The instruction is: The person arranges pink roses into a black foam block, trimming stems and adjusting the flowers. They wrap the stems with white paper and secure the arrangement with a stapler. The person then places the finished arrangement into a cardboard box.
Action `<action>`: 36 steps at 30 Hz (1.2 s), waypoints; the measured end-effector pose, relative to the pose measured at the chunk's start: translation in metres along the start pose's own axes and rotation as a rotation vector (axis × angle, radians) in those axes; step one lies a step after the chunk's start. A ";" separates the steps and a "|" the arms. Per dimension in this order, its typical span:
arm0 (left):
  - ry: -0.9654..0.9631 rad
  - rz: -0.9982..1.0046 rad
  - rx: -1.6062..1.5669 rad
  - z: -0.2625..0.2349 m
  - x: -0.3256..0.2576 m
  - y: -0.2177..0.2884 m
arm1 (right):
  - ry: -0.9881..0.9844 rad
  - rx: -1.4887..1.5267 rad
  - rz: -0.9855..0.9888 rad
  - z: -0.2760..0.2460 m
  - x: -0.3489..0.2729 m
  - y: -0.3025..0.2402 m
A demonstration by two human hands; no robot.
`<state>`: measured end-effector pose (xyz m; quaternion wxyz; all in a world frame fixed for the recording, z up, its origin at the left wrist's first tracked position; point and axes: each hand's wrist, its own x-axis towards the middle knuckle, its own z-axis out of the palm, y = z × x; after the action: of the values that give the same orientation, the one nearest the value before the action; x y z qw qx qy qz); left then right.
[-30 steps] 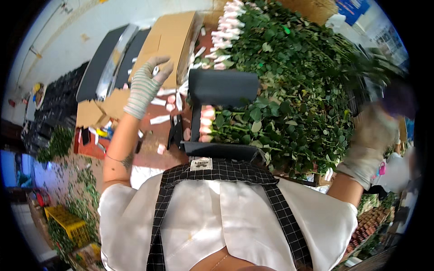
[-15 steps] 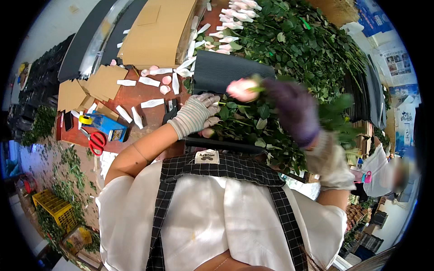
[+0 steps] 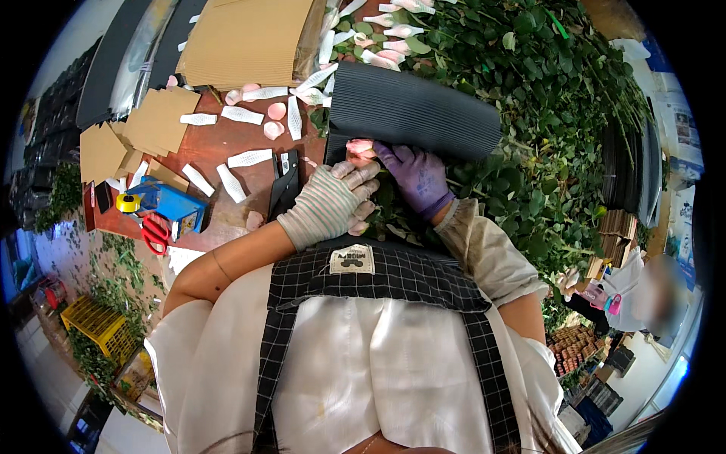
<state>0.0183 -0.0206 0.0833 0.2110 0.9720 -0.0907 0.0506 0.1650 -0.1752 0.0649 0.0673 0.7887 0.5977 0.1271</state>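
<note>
In a purple glove, my right hand (image 3: 418, 178) is closed round a pink rose (image 3: 361, 147) just below its bloom. The bloom lies at the fingertips of my left hand (image 3: 333, 203), which wears a striped glove. That hand rests flat, fingers extended, over other rose heads, mostly hidden beneath it. Rose stems and leaves (image 3: 391, 214) run rightward below my right hand. Just beyond both hands, a black corrugated sheet (image 3: 416, 110) curves up and over. A black tool (image 3: 283, 184), perhaps a stapler, sits left of my left hand.
White mesh sleeves (image 3: 242, 115) and loose petals (image 3: 276, 111) lie on the reddish table. Red scissors (image 3: 156, 233), a blue box (image 3: 175, 206) and cardboard sheets (image 3: 246, 45) are at left. Leafy rose stems (image 3: 529, 68) are heaped at right. A yellow crate (image 3: 98, 325) stands on the floor.
My right hand has brought the rose leftward, down to the fingertips of my left hand. My left hand stays over the rose heads. The view has shifted slightly.
</note>
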 end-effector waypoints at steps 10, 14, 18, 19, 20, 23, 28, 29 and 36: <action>0.429 -0.254 -0.225 -0.040 -0.030 -0.047 | 0.025 0.323 0.031 -0.082 0.009 0.020; 0.338 -0.132 -0.263 -0.021 -0.039 -0.040 | -0.107 0.313 -0.010 -0.055 0.016 0.007; 0.263 -0.151 -0.158 0.008 -0.027 -0.031 | -0.264 0.232 -0.016 -0.034 0.018 -0.001; 0.230 -0.156 -0.149 0.011 -0.024 -0.033 | -0.266 0.226 -0.068 -0.030 0.018 0.003; 0.196 -0.159 -0.140 0.013 -0.021 -0.035 | -0.268 0.221 -0.119 -0.028 0.018 0.005; 0.156 -0.169 -0.119 0.014 -0.015 -0.039 | -0.344 0.216 -0.057 -0.029 0.019 0.000; 0.173 -0.200 -0.137 0.016 -0.015 -0.034 | -0.286 0.263 0.013 -0.025 0.015 -0.008; 0.142 -0.225 -0.138 0.014 -0.017 -0.028 | -0.278 0.276 0.035 -0.024 0.014 -0.010; 0.403 -0.315 -0.319 -0.002 -0.030 -0.030 | -0.084 0.446 -0.016 -0.041 0.008 0.002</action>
<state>-0.0050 0.0117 0.0695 0.3799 0.8991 0.0981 0.1942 0.1575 -0.1698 0.1053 -0.0828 0.7840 0.6138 -0.0417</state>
